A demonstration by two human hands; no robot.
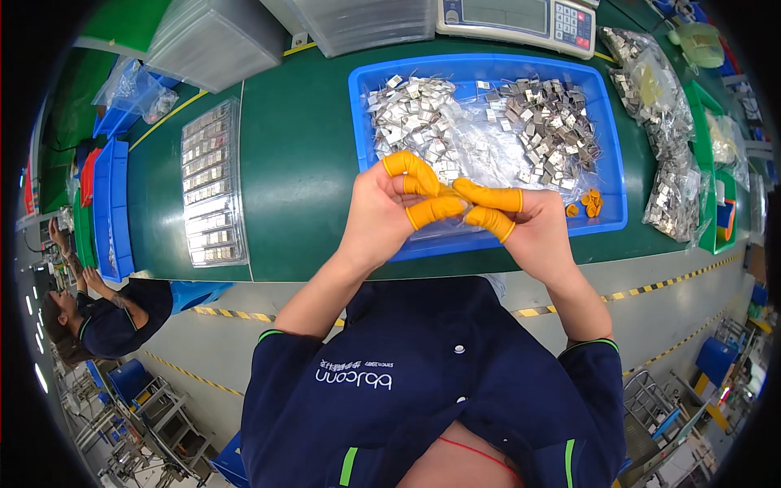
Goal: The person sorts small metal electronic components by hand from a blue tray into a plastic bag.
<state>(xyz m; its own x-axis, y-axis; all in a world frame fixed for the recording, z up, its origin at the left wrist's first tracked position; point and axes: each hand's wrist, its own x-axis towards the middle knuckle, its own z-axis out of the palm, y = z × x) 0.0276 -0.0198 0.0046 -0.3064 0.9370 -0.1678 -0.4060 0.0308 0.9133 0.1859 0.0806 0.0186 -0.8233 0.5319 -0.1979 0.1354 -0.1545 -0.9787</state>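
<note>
Head view: scale [561, 31] beyond blue tray [480, 63]

Yellow-and-black tape [633, 291] lines the grey floor [224, 342] near blue chairs [128, 379].

Bright, even light covers the blue bin [612, 163]; left of it, a clear tray [237, 163] catches glare. Far from the bin, straight lines bend and corners fall black.
</note>
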